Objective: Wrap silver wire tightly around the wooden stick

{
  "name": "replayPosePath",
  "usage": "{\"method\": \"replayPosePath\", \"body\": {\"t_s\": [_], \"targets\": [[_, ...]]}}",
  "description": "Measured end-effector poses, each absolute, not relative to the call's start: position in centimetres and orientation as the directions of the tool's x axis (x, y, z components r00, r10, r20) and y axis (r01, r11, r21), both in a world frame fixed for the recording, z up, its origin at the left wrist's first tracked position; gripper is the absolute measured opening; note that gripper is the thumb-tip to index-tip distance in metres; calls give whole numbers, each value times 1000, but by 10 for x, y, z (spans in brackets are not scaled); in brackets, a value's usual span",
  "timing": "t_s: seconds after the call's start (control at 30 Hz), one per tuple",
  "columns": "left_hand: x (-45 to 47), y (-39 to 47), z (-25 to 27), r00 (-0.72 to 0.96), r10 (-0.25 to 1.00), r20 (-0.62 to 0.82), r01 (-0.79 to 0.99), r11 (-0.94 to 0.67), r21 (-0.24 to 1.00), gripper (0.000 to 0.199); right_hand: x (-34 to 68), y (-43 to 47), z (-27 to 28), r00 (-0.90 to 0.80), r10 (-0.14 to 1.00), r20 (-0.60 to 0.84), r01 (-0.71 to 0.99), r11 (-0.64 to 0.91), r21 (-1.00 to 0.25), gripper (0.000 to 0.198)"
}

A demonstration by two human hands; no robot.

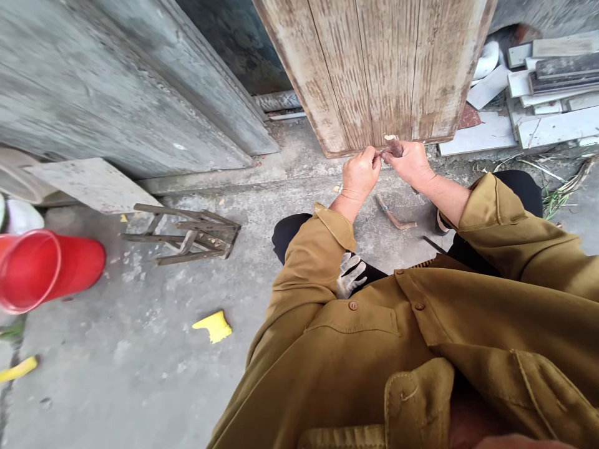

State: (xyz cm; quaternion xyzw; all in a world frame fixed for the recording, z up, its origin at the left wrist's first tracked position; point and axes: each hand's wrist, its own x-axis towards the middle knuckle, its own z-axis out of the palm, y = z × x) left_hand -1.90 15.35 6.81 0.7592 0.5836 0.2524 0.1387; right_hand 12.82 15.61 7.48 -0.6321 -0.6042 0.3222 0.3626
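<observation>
Both of my hands meet in front of the lower edge of a worn wooden board [384, 75]. My right hand [412, 165] is closed around a short brown stick-like piece [394, 147] with a pale, rough upper end. Close beside it, my left hand [360, 173] pinches its fingertips together against the right fingers; what lies between them is too small to make out. On the concrete below rests a bent brown stick-like object [395, 215]. A whitish glove [350, 275] lies by my left thigh, partly under the sleeve.
To the left stand a small wooden stool-like frame [187, 234] and a red bucket [77, 265]. Yellow scraps [214, 327] lie on the concrete floor [140, 374]. Stacked tiles and boards [556, 93] are at the right, and a grey panel [116, 81] stands at the left.
</observation>
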Motion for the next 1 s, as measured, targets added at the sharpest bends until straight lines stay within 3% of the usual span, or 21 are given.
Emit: {"method": "replayPosePath", "body": {"t_s": [0.23,0.43,0.6,1.0], "targets": [[-17,158,63,78,971,228,610,-227,759,9,126,151,79,81,997,18,433,-18,-901,10],[-13,161,55,82,993,90,272,-110,956,11,117,150,85,102,980,-168,148,-182,-972,9],[-12,157,58,106,994,33,185,-52,981,7,117,148,93,18,958,-285,-78,-283,-956,9],[-16,160,58,154,988,3,223,-38,974,10,119,149,95,-2,958,-286,1,-286,-958,16]]}}
